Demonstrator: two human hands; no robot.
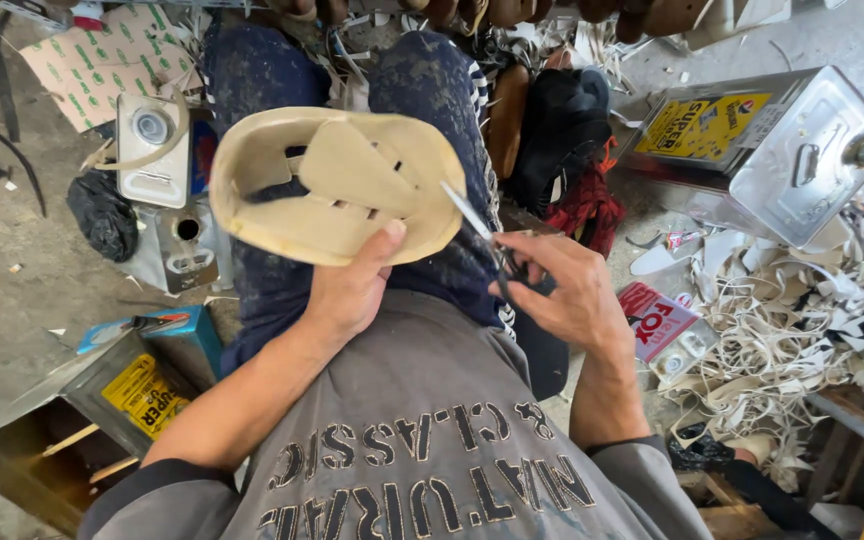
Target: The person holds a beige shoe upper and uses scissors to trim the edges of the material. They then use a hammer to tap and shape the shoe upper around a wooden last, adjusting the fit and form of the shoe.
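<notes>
Concrete floor [12, 300] spreads around my knees, strewn with tins and offcuts. Above my lap I hold a tan shoe upper [337, 185], its slotted straps facing me. My left hand [352, 290] grips it from below, thumb pressed on the near edge and the other fingers hidden behind it, so they are clamped on the piece. My right hand [567, 290] is closed around the dark handles of a pair of scissors [482, 235], the pale blades pointing up-left with the tip touching the upper's right edge. Just right of that hand lies a red packet [652, 320], then a heap of pale trimmings [782, 340]. A square metal tin [782, 150] lies further up on the right. At left stand a small grey can [155, 150] and a yellow-labelled tin [142, 395].
</notes>
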